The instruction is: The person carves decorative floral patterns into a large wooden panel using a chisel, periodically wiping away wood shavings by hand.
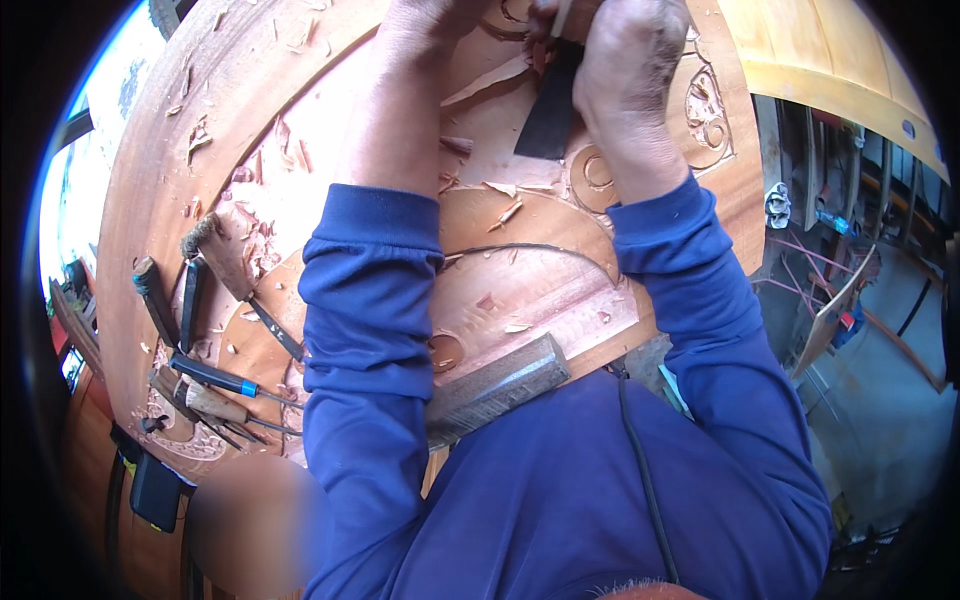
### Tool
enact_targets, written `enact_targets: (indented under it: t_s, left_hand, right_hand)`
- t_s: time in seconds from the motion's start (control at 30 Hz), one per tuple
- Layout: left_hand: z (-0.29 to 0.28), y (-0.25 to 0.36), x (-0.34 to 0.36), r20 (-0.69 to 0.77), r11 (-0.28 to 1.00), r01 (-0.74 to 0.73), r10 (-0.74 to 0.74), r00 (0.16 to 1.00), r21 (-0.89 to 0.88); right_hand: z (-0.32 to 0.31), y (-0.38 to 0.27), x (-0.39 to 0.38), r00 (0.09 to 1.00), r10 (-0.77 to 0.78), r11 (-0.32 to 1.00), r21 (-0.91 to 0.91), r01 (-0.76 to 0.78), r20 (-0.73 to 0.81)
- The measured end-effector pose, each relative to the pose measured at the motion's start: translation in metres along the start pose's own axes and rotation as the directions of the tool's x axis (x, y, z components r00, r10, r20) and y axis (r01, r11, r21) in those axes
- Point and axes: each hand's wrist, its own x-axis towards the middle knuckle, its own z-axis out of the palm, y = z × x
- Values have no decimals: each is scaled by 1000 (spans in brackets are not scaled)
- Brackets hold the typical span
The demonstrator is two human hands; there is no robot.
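My right hand (628, 60) is closed round the wooden handle of a wide, dark flat-bladed chisel (545, 110) at the top of the head view. Its blade lies over the carved wooden panel (160, 180), which has scrolls, curved bands and loose shavings. My left hand (430, 20) is mostly cut off by the upper edge, beside the chisel; its fingers are not clearly visible. Several carving tools (215, 375) with wooden and dark handles lie on the panel to the left of my left forearm. A grey rectangular block (495, 390) rests along the near edge.
A pale curved wooden piece (840, 60) stands beyond the panel at upper right. Below it are racks and leaning boards (830, 310) over a grey floor. A black device (155, 490) sits at lower left, beside a blurred patch. My body is against the panel's near edge.
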Motion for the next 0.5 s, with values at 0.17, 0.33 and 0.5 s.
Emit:
enact_targets:
  t_s: [0.17, 0.33, 0.5]
  left_hand:
    - [-11, 2, 0, -10, 1000, -14, 14, 1000, -7]
    - [-8, -8, 3, -11, 999, -22, 22, 1000, -47]
    - [-9, -10, 5, -23, 997, -25, 24, 999, -69]
  right_hand:
    - [27, 16, -17, 984, -179, 982, 55, 178, 3]
    - [4, 17, -13, 982, -181, 964, 206, 168, 46]
    - [11, 0, -23, 999, -16, 979, 203, 21, -28]
